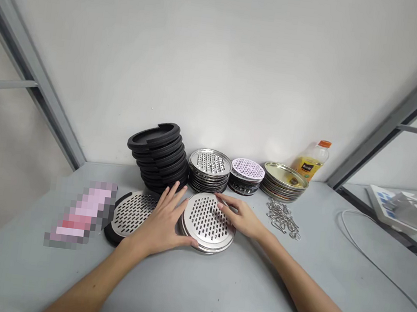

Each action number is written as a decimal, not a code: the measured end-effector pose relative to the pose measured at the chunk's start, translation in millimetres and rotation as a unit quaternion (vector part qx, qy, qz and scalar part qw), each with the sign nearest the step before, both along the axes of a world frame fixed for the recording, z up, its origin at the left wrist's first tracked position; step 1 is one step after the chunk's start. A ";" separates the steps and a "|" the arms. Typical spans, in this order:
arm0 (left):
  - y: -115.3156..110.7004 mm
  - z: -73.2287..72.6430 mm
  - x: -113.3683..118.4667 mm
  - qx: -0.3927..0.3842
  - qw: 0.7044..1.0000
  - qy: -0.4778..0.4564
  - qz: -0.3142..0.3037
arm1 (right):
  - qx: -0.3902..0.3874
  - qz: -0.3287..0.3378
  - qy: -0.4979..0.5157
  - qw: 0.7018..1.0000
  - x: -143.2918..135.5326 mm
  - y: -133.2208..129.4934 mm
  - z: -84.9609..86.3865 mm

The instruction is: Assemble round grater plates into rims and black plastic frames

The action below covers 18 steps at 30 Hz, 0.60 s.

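Note:
A small stack of round silver plates, topped by a slotted disc [210, 219], lies in the middle of the grey table. Against its left side rests my left hand [164, 221], fingers spread, the thumb on the front rim. My right hand [241, 217] touches the top right of the same disc with its fingertips; thumb and forefinger are apart. Left of the stack, partly under my left hand, is another slotted disc [133, 213] set in a black ring [112, 237].
Behind stand stacked black rings [161, 155], grater discs [210, 164], a pink-topped stack [248, 169] and gold-rimmed lids [285, 177]. Metal hooks [282, 218], a bottle [311, 162], a white cable [363, 256] and a power strip [391, 211] are right. A blurred pink item [85, 212] lies left.

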<state>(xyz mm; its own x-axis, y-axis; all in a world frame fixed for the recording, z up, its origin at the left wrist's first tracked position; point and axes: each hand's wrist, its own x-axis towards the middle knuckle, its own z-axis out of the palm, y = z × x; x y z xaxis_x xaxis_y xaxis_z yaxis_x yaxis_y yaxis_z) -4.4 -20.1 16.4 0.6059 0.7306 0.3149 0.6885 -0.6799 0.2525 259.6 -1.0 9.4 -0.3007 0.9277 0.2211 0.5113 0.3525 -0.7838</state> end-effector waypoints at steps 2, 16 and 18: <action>1.0 -1.6 -1.5 -0.001 1.000 0.012 -0.003 | 0.008 0.005 -0.010 1.000 -0.5 0.4 -2.6; -0.3 -2.8 -5.4 -0.080 0.995 0.052 -0.023 | 0.085 0.027 -0.111 0.990 -7.7 -1.7 -1.6; -1.1 -1.8 -4.4 -0.079 0.995 0.062 -0.027 | 0.088 0.031 -0.120 0.988 -7.7 -1.2 -2.9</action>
<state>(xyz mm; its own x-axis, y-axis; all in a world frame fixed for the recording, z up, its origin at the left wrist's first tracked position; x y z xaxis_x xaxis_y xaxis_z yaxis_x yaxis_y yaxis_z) -8.8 -21.2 14.5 0.6731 0.7299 0.1191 0.6838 -0.6755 0.2759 251.9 -2.2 6.5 -0.4192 0.8595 0.2925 0.6489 0.5090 -0.5656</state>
